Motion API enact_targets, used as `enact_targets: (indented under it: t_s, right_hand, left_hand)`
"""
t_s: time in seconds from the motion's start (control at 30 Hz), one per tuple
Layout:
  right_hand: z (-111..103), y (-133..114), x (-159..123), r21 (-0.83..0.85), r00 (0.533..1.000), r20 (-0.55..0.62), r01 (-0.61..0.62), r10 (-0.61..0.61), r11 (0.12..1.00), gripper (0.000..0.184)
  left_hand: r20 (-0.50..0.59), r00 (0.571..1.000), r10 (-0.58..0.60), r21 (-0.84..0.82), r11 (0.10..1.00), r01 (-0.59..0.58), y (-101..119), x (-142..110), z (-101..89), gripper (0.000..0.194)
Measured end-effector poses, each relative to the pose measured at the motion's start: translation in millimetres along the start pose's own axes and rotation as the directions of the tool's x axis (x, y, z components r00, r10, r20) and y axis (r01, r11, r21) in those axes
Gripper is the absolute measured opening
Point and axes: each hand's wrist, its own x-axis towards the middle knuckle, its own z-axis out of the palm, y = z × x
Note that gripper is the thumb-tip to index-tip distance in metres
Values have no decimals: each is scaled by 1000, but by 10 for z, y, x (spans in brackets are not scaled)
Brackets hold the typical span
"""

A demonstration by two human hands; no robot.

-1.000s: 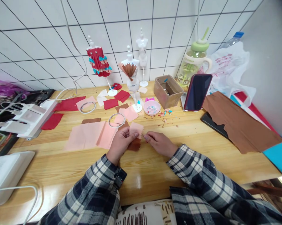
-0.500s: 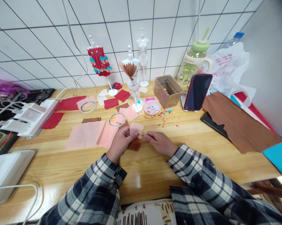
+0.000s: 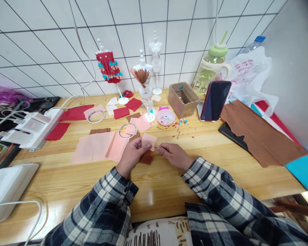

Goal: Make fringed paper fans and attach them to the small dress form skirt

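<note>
My left hand pinches a small pink piece of crepe-like paper or cloth between thumb and fingers; its right edge is frayed. Below it, partly under the hand, shows a brown piece of the same kind with a jagged edge. My right hand is closed in a pinch just right of the pink edge. A tiny brown bit shows at its fingertips, too small to name. Larger pink sheets lie left of my left hand, and a silvery ring lies just behind it.
Behind stand a dress form in brown pleats, one in a red ruffled dress and a bare one. A pink dish of sequins, a cardboard box, a propped phone and brown cloth lie rightward.
</note>
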Motion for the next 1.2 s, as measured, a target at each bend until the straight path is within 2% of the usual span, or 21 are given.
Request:
enact_targets:
  t_s: [0.17, 0.33, 0.6, 1.2]
  right_hand:
    - [-34, -21, -11, 8, 1000, 17, 5, -5, 1000, 38]
    - [-57, -25, -27, 79, 998, 52, -44, 40, 996, 39]
    - [-86, -18, -33, 155, 987, 141, -96, 74, 983, 48]
    - [-85, -61, -30, 100, 988, 123, -101, 89, 990, 43]
  left_hand:
    - [-1, 1000, 16, 19, 1000, -16, -19, 9, -27, 36]
    - [3, 1000, 13, 49, 999, -13, -13, 14, -49, 33]
    - [95, 994, -45, 95, 995, 36, 44, -3, -39, 42]
    - [101, 991, -83, 101, 992, 72, 74, -37, -20, 38]
